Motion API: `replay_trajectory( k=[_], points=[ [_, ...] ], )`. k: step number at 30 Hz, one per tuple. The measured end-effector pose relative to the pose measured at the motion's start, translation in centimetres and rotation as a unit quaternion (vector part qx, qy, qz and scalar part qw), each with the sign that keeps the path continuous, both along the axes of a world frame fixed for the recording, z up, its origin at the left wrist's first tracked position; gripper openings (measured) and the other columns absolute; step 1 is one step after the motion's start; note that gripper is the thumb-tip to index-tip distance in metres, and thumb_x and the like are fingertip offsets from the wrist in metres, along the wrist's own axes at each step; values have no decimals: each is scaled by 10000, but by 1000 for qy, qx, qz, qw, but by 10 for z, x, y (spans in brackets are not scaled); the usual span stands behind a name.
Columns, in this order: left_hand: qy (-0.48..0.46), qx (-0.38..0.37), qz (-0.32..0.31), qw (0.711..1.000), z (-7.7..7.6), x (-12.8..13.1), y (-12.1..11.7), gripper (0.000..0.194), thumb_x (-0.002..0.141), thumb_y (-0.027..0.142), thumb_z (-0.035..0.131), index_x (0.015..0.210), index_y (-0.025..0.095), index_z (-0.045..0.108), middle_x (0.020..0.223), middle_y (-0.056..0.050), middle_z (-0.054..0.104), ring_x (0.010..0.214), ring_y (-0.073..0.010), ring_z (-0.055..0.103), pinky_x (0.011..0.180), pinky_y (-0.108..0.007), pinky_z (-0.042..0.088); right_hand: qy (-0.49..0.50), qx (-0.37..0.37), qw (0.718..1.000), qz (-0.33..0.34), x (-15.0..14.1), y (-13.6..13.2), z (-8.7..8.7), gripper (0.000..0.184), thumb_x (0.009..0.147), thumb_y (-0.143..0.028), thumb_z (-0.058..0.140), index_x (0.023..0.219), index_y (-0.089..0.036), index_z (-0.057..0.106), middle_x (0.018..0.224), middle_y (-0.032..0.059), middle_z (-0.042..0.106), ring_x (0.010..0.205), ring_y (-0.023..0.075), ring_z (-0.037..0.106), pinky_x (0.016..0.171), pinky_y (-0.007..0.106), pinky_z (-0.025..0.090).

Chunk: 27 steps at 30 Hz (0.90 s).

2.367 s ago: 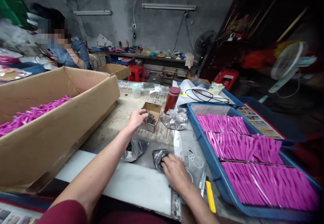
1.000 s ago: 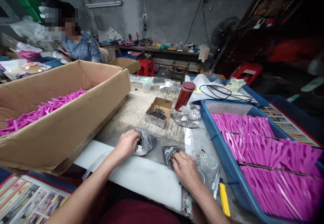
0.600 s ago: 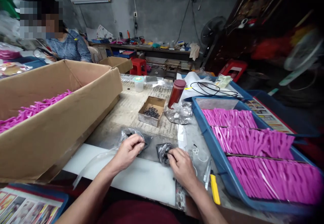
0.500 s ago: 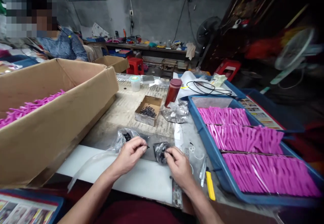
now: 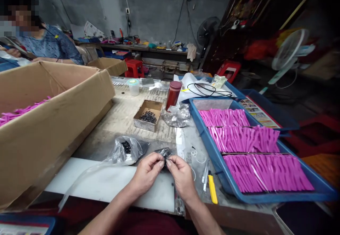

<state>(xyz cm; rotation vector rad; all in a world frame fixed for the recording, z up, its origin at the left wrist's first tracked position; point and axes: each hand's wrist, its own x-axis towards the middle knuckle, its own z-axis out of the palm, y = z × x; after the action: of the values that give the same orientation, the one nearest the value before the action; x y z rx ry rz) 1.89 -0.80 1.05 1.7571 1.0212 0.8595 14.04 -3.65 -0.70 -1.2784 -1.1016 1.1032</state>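
My left hand (image 5: 149,169) and my right hand (image 5: 182,175) meet above the front of the table, each with thumb and fingers pinched. A small black part was at the left fingertips a moment ago; the fingers now mostly hide it. Whatever the right fingertips pinch is too small to make out. Right behind them lies a small clear bag of black pieces (image 5: 165,152), partly covered by the hands. To the left, a larger open plastic bag (image 5: 132,148) with black parts inside rests on the table. Under the forearms is a white foam sheet (image 5: 106,180).
A big cardboard box (image 5: 61,121) with pink pieces stands left; a blue bin (image 5: 239,189) of pink pieces stands right. Ahead are a small carton (image 5: 145,124) of black screws and a dark red bottle (image 5: 174,95). A yellow-handled tool (image 5: 212,189) lies right. A co-worker (image 5: 50,45) sits far left.
My left hand has moved right, away from the larger plastic bag, and now meets my right hand at the small bag. The view has shifted slightly to the right.
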Motion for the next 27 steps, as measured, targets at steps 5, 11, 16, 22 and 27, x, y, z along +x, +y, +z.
replay_trajectory(
  k=[5,11,16,22,27],
  points=[
    [-40,-90,51,994,-10,8,-6,181,740,276,434,677,140,535,538,22,445,508,-92,412,497,-190,358,15,-4,999,-28,-3,0,-4,141,718,-271,456,621,-169,466,571,-33,435,550,100,411,514,203,357],
    [-5,-59,81,995,-15,13,-9,182,744,276,422,670,147,526,556,16,468,493,-91,429,481,-190,357,-3,1,999,-40,-6,1,-5,132,724,-264,449,649,-161,485,601,-18,469,586,110,430,550,215,372],
    [15,-10,76,997,-9,12,-9,175,761,242,382,631,159,465,530,32,426,510,-95,417,506,-195,350,-21,4,999,-35,-3,2,-5,137,728,-267,441,643,-165,475,589,-27,457,569,106,422,532,206,364],
    [30,29,88,995,-8,6,-3,135,773,219,365,699,164,464,610,15,443,586,-110,428,554,-208,353,-157,26,987,14,10,3,-2,116,731,-226,433,643,-171,485,567,-32,441,549,104,412,514,199,338],
    [47,49,57,996,-11,5,-2,129,769,201,378,712,163,487,652,4,469,619,-115,444,588,-213,352,-237,50,970,23,13,5,4,101,720,-195,441,644,-172,504,581,-21,470,568,111,437,522,201,334]
  ],
)
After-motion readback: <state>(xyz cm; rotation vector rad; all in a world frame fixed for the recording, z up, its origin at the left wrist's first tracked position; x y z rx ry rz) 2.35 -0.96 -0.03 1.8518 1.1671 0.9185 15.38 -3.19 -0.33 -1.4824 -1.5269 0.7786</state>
